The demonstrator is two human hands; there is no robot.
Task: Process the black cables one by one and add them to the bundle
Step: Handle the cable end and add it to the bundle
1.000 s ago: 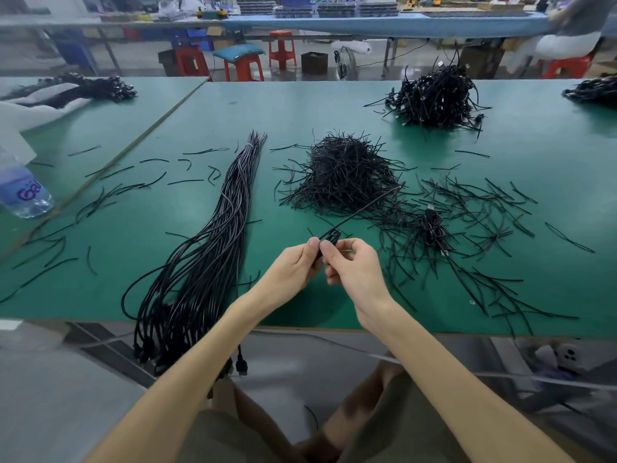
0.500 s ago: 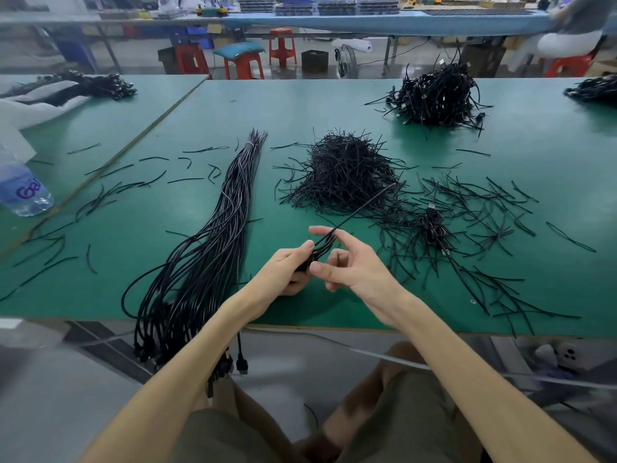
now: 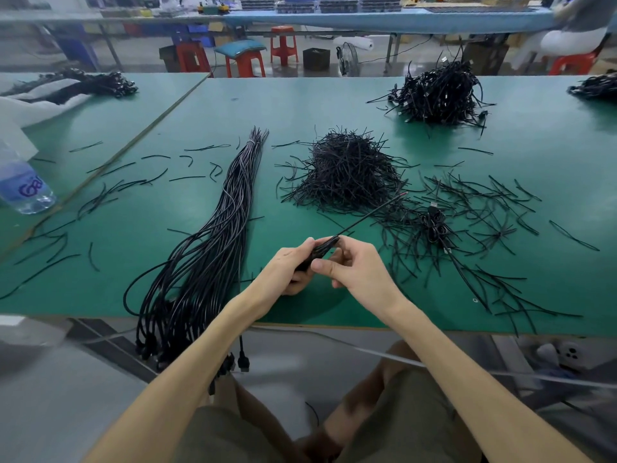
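Just above the near edge of the smooth green tabletop [image 3: 334, 105], the left hand [image 3: 287, 269] curls its fingers [image 3: 305, 245] round a folded black cable [image 3: 364, 217]. The right hand [image 3: 354, 275] pinches the same glossy coil, and one thin stiff end slants away far-right. To the left lies the long bundle [image 3: 213, 235] of sleek round cables, plugs hanging over the near edge. Farther out sits a bristly mound of short black ties [image 3: 347, 172], with loose strands scattered to its right. A tangled heap of coiled cables [image 3: 440, 95] sits far right.
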